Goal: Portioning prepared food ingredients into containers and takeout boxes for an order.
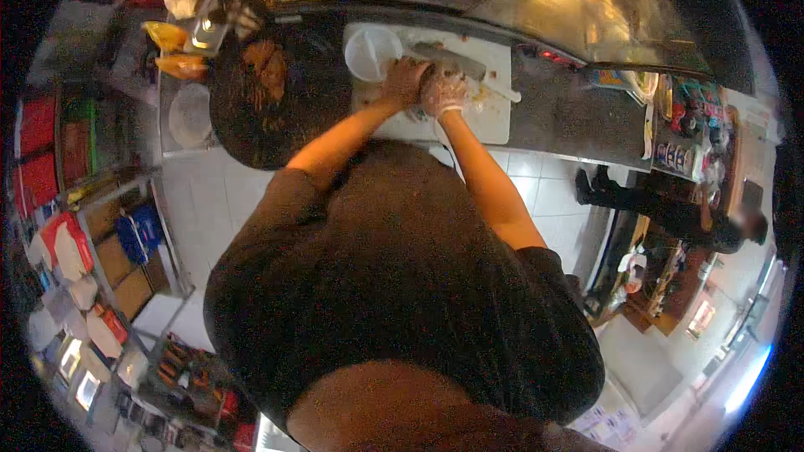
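Note:
My left hand (404,80) and my right hand (445,93), which wears a clear glove, come together over a white cutting board (496,122). Something dark lies between them, too blurred to name; how the fingers close on it cannot be made out. Just beyond my hands a cleaver with a broad grey blade (461,59) lies on the board, and its white handle (502,91) points to the right. A round translucent plastic container (373,52) stands at the board's upper left corner. Small food scraps are scattered on the board.
Left of the board, a large dark round pan or board (251,132) holds a browned piece of food (266,69). A white round container (190,114) and orange bowls (173,50) stand farther left. A metal and glass case borders the counter's back. Another person (666,204) stands far right.

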The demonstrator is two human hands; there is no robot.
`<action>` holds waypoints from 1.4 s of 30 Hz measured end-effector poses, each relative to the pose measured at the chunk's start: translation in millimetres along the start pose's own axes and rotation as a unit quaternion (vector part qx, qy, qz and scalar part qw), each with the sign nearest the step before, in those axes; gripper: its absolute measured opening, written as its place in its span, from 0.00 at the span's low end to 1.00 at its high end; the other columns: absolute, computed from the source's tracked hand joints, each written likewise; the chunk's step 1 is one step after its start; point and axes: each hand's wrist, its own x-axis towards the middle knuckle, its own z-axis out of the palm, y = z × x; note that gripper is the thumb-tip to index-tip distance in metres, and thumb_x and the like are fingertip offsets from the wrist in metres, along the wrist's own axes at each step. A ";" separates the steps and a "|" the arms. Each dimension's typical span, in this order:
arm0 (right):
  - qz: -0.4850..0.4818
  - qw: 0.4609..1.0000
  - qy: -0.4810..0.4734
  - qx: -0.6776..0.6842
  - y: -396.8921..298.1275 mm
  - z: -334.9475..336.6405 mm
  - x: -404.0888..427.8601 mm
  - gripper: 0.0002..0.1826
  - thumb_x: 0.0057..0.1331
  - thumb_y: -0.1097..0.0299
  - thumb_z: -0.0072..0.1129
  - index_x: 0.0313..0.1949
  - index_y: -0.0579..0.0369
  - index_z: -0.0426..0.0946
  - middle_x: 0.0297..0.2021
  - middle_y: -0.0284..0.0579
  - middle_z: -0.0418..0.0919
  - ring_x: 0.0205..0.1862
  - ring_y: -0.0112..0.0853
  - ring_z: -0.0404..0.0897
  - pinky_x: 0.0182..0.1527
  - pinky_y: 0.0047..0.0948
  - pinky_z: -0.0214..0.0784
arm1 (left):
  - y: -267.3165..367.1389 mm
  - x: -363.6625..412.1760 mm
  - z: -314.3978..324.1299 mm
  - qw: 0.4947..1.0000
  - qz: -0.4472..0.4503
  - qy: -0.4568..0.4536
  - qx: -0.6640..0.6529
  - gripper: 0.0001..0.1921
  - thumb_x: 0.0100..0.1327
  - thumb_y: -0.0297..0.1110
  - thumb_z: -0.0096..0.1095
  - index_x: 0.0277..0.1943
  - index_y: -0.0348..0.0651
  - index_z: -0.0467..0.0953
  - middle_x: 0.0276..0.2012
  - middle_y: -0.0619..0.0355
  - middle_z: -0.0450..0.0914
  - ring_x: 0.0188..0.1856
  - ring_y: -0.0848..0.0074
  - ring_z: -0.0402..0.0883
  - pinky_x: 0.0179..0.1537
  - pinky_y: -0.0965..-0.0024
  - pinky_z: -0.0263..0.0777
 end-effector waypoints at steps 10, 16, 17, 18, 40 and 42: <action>0.034 0.999 0.014 -0.021 -12.5 -26.9 -21.1 0.41 0.60 0.51 0.58 0.71 0.38 0.55 0.70 0.61 0.53 0.65 0.53 0.65 0.63 0.53 0.59 | 10.3 -32.5 -109.5 0.981 0.062 0.141 -0.115 0.30 0.53 0.41 0.70 0.59 0.45 0.70 0.54 0.49 0.77 0.58 0.54 0.72 0.59 0.52 0.60; 0.072 0.996 -0.057 -0.006 -8.3 -21.6 -7.8 0.39 0.59 0.55 0.57 0.70 0.41 0.58 0.68 0.62 0.55 0.63 0.51 0.67 0.60 0.51 0.63 | 46.7 56.9 -176.3 0.886 0.176 0.424 -0.069 0.38 0.59 0.49 0.67 0.66 0.39 0.60 0.68 0.39 0.56 0.70 0.50 0.56 0.67 0.48 0.51; 0.045 0.998 -0.038 -0.028 -12.6 -20.4 -10.6 0.34 0.63 0.55 0.50 0.69 0.44 0.60 0.65 0.61 0.61 0.61 0.54 0.68 0.62 0.53 0.60 | 50.2 76.0 -184.5 0.858 0.169 0.481 -0.061 0.41 0.60 0.51 0.66 0.69 0.38 0.55 0.70 0.35 0.49 0.71 0.47 0.51 0.68 0.46 0.49; 0.027 0.998 -0.019 -0.052 -8.6 -19.7 -13.5 0.30 0.66 0.55 0.43 0.67 0.48 0.62 0.62 0.59 0.66 0.60 0.56 0.68 0.64 0.55 0.57 | 54.6 93.6 -186.9 0.860 0.187 0.469 -0.073 0.41 0.60 0.51 0.66 0.69 0.38 0.55 0.70 0.35 0.49 0.71 0.47 0.51 0.68 0.46 0.49; 0.271 0.937 0.180 -0.130 616.3 -47.0 -46.5 0.27 0.64 0.56 0.54 0.62 0.46 0.67 0.55 0.59 0.71 0.54 0.52 0.73 0.54 0.48 0.67 | 129.2 148.3 -115.0 0.816 -0.072 0.568 -0.079 0.31 0.72 0.47 0.43 0.67 0.30 0.56 0.68 0.39 0.56 0.68 0.47 0.58 0.67 0.44 0.50; 0.407 0.838 0.327 0.159 749.4 -16.3 -93.6 0.26 0.66 0.55 0.55 0.61 0.49 0.67 0.58 0.57 0.71 0.60 0.51 0.69 0.56 0.52 0.65 | 154.4 207.4 -70.7 0.829 -0.073 0.544 -0.111 0.31 0.72 0.46 0.43 0.67 0.29 0.56 0.68 0.37 0.56 0.68 0.47 0.58 0.67 0.44 0.50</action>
